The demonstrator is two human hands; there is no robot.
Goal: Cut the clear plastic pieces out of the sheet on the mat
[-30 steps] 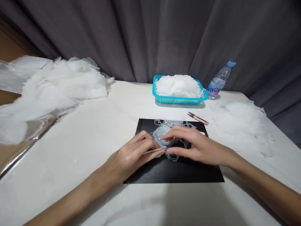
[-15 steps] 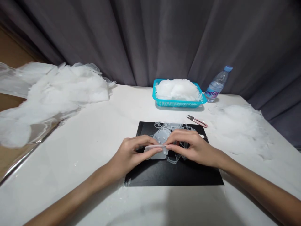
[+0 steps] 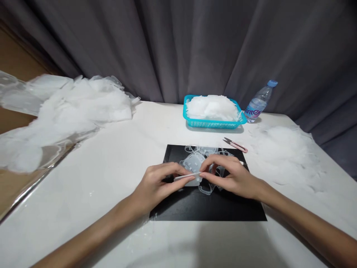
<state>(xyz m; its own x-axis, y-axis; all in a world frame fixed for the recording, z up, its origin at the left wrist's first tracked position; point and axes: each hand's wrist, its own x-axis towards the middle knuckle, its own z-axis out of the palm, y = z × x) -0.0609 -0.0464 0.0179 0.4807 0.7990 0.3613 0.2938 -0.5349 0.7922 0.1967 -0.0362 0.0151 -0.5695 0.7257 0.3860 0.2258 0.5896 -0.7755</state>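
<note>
My left hand point(image 3: 164, 181) pinches a thin, translucent white flat piece point(image 3: 184, 176), seen nearly edge-on, between thumb and fingers. At that piece's right end, my right hand point(image 3: 227, 175) grips the edge with thumb and fingertips. Under and behind the hands lie translucent sheets with small raised bumps point(image 3: 193, 162), partly hidden by the fingers. Thin clear curled strips point(image 3: 206, 190) are scattered beside them on a black mat point(image 3: 206, 208).
A blue basket point(image 3: 216, 124) heaped with white pieces stands at the back, next to a water bottle point(image 3: 258, 105). Pink-handled thread snips point(image 3: 235, 145) lie behind the mat. White translucent heaps sit at left point(image 3: 80, 104) and right point(image 3: 287, 152).
The held piece has tilted slightly, its right end now a little higher and its face showing less. Both hands keep their pinch. The whole view has shifted slightly.
</note>
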